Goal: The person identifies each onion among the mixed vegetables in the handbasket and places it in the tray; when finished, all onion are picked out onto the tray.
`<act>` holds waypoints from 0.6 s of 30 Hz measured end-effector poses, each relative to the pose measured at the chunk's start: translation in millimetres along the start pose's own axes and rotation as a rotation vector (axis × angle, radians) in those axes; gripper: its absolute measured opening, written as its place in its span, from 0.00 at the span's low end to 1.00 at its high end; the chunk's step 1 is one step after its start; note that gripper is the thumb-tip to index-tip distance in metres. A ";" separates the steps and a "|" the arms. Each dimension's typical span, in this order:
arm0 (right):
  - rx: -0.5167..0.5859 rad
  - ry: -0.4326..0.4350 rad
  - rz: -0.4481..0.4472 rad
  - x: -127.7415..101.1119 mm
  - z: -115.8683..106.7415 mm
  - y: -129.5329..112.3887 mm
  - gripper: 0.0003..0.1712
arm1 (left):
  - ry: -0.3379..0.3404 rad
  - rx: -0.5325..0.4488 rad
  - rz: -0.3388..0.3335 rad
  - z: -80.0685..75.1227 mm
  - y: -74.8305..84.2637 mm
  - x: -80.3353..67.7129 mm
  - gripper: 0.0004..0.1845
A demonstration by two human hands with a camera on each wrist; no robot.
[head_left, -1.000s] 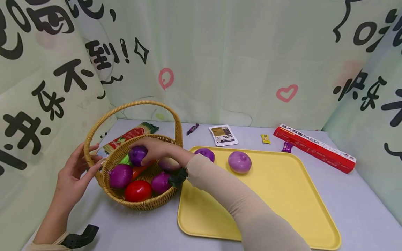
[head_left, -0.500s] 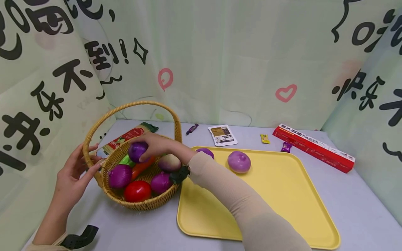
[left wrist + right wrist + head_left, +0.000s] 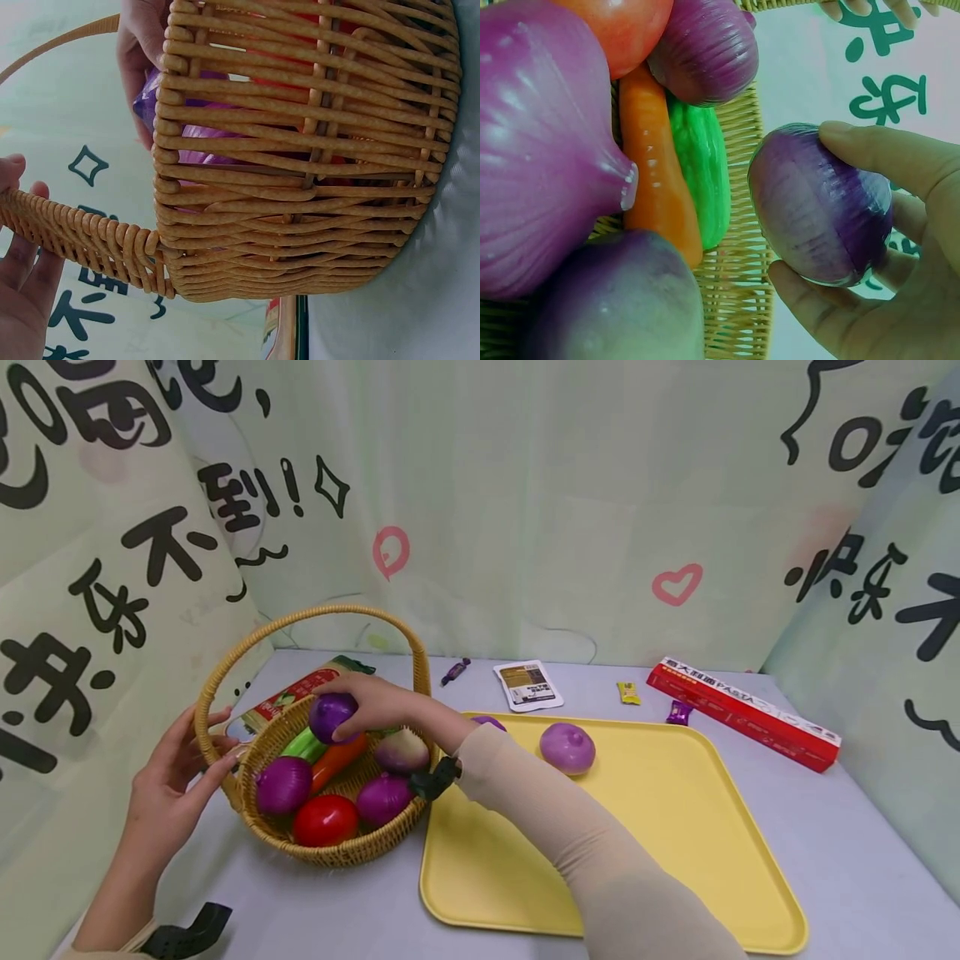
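In the head view my left hand (image 3: 167, 785) holds the handle (image 3: 212, 689) of a wicker basket (image 3: 341, 857) at its left side. Over the basket's far part, my right hand (image 3: 382, 703) grips a dark purple onion (image 3: 328, 718), fingers and thumb around it. The right wrist view shows this onion (image 3: 817, 206) raised beside the other vegetables. In the basket lie two magenta onions, one at the left (image 3: 283, 785), a red tomato (image 3: 326, 821), an orange carrot (image 3: 337, 762), a ridged green vegetable (image 3: 304, 746) and a purple-and-white turnip (image 3: 402, 752).
A yellow tray (image 3: 637, 843) right of the basket bears a light purple onion (image 3: 567, 748) and another purple item, mostly hidden by the right arm. Behind stand a white pouch (image 3: 528, 685), small wrapped candies (image 3: 628, 692) and a red pasta box (image 3: 742, 712). A printed package (image 3: 300, 689) lies behind the basket.
My right hand has lifted the dark purple onion slightly, uncovering more of the carrot, green vegetable and turnip. The left hand keeps its hold on the handle.
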State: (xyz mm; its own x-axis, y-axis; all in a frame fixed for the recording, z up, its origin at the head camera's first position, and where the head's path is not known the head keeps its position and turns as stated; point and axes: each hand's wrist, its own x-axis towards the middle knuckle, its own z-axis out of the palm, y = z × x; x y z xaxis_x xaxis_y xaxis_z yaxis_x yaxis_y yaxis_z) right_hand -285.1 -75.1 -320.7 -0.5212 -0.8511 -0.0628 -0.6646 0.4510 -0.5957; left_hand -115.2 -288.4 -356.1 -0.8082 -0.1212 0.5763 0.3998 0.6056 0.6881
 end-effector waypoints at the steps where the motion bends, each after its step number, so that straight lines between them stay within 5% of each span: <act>1: -0.003 0.002 0.002 -0.8 -0.4 -0.2 0.39 | -0.001 0.000 -0.001 0.0 0.0 -0.1 0.42; 18: 0.018 0.038 -0.026 -22.3 -9.7 1.8 0.39 | 0.000 0.024 -0.013 0.6 -0.8 0.1 0.41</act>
State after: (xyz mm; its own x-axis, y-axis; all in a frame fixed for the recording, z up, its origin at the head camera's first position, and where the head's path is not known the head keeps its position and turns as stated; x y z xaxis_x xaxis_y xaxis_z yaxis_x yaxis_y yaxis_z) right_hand -279.9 -52.7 -312.6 -0.5245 -0.8513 -0.0169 -0.6686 0.4241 -0.6109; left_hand -115.8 -288.5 -356.8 -0.8134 -0.1294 0.5671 0.3786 0.6223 0.6851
